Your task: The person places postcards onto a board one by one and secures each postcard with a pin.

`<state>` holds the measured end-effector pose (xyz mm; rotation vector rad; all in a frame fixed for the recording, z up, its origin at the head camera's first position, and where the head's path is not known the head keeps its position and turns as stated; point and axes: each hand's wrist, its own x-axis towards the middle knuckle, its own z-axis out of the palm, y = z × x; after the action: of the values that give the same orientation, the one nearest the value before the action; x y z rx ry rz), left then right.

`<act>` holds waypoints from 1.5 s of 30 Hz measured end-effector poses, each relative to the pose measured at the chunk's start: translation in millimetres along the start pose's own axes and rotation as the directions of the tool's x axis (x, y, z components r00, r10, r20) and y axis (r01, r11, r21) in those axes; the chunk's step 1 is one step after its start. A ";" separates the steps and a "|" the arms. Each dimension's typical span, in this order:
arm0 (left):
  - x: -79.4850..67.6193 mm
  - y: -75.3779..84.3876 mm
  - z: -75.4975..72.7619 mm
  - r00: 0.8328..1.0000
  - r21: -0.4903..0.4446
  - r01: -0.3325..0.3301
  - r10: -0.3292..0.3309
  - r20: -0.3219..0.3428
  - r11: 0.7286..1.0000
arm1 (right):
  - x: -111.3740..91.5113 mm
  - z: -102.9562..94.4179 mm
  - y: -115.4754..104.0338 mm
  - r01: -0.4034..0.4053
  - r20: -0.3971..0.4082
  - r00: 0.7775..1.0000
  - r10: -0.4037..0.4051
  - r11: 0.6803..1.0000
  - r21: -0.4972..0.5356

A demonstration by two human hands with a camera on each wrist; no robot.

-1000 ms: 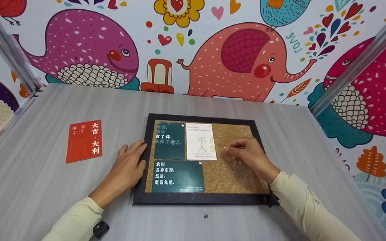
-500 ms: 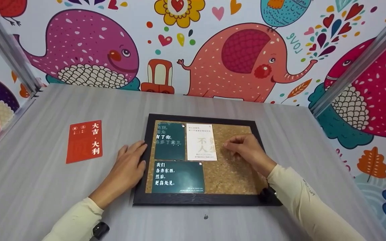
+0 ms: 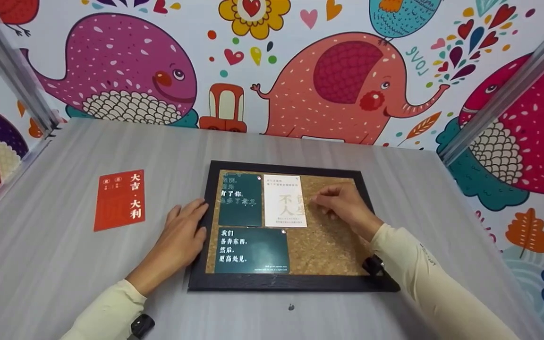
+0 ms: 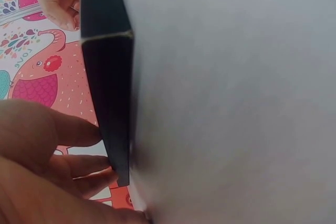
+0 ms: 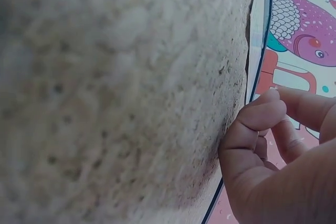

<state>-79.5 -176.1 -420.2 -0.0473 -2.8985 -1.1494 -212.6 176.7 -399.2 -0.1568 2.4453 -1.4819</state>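
A cork board with a black frame lies on the table. Its upper left bears a dark green card and, to the right, a white card; a second green card lies below. Small pale pin heads show at the green cards' corners. My left hand rests beside the board, its fingers touching the frame's left side. Over the cork, just right of the white card, my right hand pinches thumb and forefinger together. A tiny pale tip, seemingly a pushpin, shows between them, mostly hidden.
A red card lies on the table left of the board. A small dark mark sits in front of the frame. Behind the table rises a wall printed with cartoon animals.
My right hand has shifted slightly up and left, towards the white card's right edge, fingertips still pinched. The left hand, cards and board stay put.
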 end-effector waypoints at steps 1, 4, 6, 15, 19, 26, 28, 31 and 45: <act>0.0 -0.3 0.0 1.000 -0.001 0.001 -0.001 0.000 1.000 | 1.1 0.4 -0.2 -0.005 -0.001 1.000 0.005 1.000 0.000; -0.4 -0.4 -0.5 1.000 -0.005 0.005 -0.005 0.004 1.000 | 3.9 1.3 -0.1 -0.016 0.001 1.000 0.016 1.000 -0.003; -0.5 -0.5 -0.7 1.000 -0.009 0.006 -0.006 0.005 1.000 | 5.9 1.6 0.6 -0.020 0.003 1.000 0.020 1.000 0.002; -0.1 -3.0 -1.4 1.000 -0.013 -0.005 0.005 0.008 1.000 | 15.2 0.2 0.8 -0.053 -0.003 0.999 0.053 0.998 0.023; -0.3 -4.2 -0.8 1.000 -0.018 -0.026 0.026 0.005 1.000 | 21.1 1.0 -0.9 -0.062 -0.016 0.998 0.062 0.998 0.017; 1.1 -5.5 0.7 0.998 -0.001 -0.056 0.056 -0.007 0.998 | 32.0 4.9 -3.0 -0.049 -0.021 0.999 0.049 0.999 0.023; 1.5 -5.0 1.1 0.998 -0.009 -0.055 0.055 -0.006 0.998 | 34.5 5.2 -3.3 -0.050 -0.028 0.998 0.051 0.998 0.025; 1.9 -4.0 1.4 0.999 -0.025 -0.053 0.053 0.002 0.998 | 37.4 5.1 -3.4 -0.062 -0.040 0.997 0.063 0.998 0.031; 1.7 -4.8 -1.5 0.999 -0.029 -0.030 0.030 0.010 0.999 | 52.0 11.9 -13.7 -0.046 -0.013 0.999 0.047 0.997 0.060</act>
<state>-81.3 -180.5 -422.3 -0.0971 -2.8797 -1.1903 -259.5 148.0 -401.6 -0.0764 2.3964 -1.5386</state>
